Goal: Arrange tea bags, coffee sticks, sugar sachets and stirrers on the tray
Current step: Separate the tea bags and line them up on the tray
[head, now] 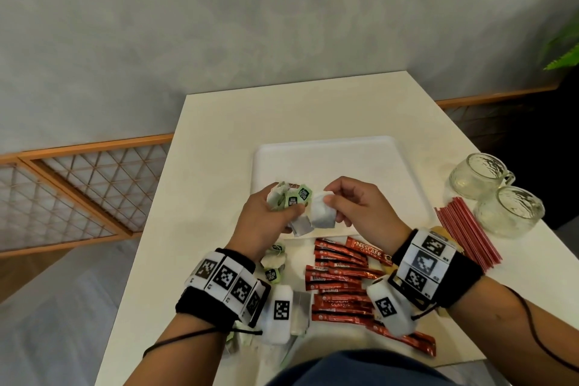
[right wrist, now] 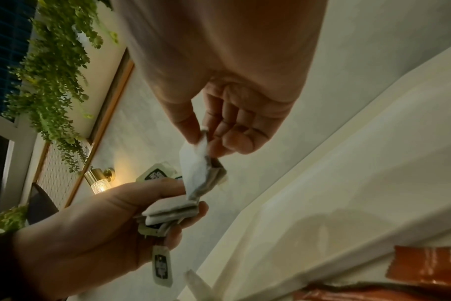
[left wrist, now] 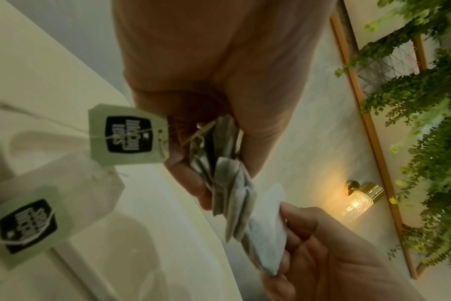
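My left hand [head: 275, 213] grips a bunch of tea bags [head: 293, 202] with green tags, held above the near left corner of the white tray [head: 338, 163]. My right hand [head: 347, 200] pinches one white tea bag [head: 322, 213] at the edge of that bunch. In the left wrist view the tea bags [left wrist: 224, 179] fan out of the fist and green tags [left wrist: 126, 136] dangle on strings. In the right wrist view thumb and fingers pinch the tea bag [right wrist: 196, 169]. Red coffee sticks [head: 341, 279] lie on the table near me. Red stirrers [head: 466, 235] lie right of the tray.
Two glass mugs [head: 482, 178] [head: 510, 213] stand at the table's right edge beside the stirrers. More tea bags [head: 275, 260] lie loose on the table under my left wrist. The white table [head: 219, 141] ends at a grey wall; a wooden lattice rail [head: 78, 191] runs left.
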### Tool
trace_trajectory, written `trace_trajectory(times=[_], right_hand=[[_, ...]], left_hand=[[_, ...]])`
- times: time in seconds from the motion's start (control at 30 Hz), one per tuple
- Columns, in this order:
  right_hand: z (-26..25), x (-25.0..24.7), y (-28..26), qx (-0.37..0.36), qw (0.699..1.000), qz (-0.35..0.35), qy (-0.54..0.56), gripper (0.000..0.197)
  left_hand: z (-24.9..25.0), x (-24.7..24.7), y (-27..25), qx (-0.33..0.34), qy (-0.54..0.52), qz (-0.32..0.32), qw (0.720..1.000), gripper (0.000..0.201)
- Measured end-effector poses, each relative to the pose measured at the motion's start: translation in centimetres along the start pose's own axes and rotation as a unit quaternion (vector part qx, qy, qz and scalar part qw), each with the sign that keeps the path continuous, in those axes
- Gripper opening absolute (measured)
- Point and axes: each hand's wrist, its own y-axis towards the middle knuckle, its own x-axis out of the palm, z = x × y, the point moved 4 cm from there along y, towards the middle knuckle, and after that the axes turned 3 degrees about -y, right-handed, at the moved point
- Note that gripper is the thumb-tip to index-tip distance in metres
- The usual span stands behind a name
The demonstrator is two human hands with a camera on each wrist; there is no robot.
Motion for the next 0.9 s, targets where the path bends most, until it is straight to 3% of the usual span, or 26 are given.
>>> trace_trajectory(times=[0.23, 0.43, 0.5, 0.57, 0.67, 0.9], right_hand=[[0.4, 0.6, 0.1, 0.016, 1.0, -0.002, 0.005, 0.006], [0.2, 0.7, 0.0, 0.055, 0.997, -0.003, 0.053, 0.012], [0.7, 0.6, 0.1, 0.09, 0.994, -0.027, 0.063, 0.032], [0.8, 1.1, -0.1, 0.1, 0.989, -0.101, 0.039, 0.046], [0.5, 1.6, -0.6, 0.088, 0.981, -0.168, 0.028, 0.036], [0.9, 0.4, 0.1, 0.083, 0.985, -0.151, 0.026, 0.024]], left_hand=[[0.2, 0.5, -0.4, -0.004, -0.023, -0.048, 0.999, 0.023], [0.3, 0.2, -0.1, -0.001, -0.014, -0.043, 0.999, 0.017], [0.4, 0.1, -0.1, -0.006, -0.017, -0.055, 0.998, 0.016], [0.5, 0.2, -0.1, -0.007, -0.023, -0.072, 0.997, 0.016], [0.7, 0.0, 0.1, -0.008, -0.015, -0.077, 0.997, 0.017], [0.7, -0.8, 0.7, -0.006, 0.03, -0.082, 0.996, 0.015]])
